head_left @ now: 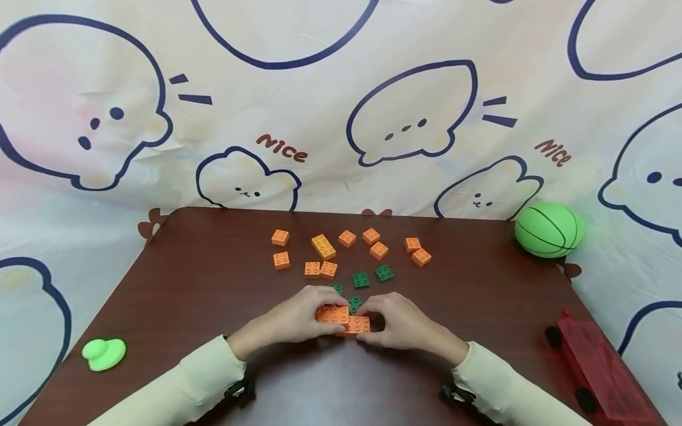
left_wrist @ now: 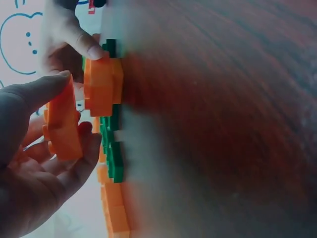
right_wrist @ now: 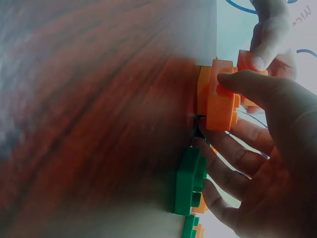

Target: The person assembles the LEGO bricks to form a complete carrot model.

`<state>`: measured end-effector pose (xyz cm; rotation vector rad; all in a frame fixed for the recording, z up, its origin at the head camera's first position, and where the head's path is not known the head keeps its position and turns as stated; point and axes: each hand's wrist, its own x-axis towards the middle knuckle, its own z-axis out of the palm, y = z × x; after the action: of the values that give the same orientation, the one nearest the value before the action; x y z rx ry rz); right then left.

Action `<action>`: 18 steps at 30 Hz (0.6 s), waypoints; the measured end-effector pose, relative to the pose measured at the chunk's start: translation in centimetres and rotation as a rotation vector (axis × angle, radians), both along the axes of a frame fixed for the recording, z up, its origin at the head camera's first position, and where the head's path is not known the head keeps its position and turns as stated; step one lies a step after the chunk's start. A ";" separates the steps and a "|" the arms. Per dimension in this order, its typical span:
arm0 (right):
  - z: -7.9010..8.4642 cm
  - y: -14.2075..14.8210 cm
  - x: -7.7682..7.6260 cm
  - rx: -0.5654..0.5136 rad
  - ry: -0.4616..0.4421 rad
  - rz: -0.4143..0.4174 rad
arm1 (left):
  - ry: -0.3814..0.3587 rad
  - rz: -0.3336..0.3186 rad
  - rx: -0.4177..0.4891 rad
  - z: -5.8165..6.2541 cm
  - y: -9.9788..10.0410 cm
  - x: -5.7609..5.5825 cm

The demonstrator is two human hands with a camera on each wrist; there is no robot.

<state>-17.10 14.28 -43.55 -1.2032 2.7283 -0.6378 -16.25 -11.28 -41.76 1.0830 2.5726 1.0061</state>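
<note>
Well inside the far edge of the desk (head_left: 213, 272), left grip (head_left: 305, 315) pinches a raised orange brick (head_left: 333, 315); right grip (head_left: 401, 320) pinches a lower brick (head_left: 359, 325), presumably steadying it.

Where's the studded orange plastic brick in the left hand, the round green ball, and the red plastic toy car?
Studded orange plastic brick (left_wrist: 67, 128): left wrist view, smooth side.
Round green ball (head_left: 550, 231): head view, front.
Red plastic toy car (head_left: 602, 368): head view, body.

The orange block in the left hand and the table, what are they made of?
The orange block looks like smooth moulded plastic: crisp edges, round studs. The table looks like glossy wood: streaky grain, reflected light. It could be laminate.
</note>
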 end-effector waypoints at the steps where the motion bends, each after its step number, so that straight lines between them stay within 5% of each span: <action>1: 0.0 -0.1 0.0 -0.002 0.008 0.008 | -0.001 0.006 -0.007 -0.1 0.0 0.1; 18: 0.0 -0.2 0.0 -0.011 0.003 0.010 | 0.035 0.017 -0.026 -0.6 0.5 0.1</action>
<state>-17.09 14.07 -43.55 -1.2205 2.7228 -0.6520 -16.12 -10.75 -42.32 1.0841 2.6191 0.9631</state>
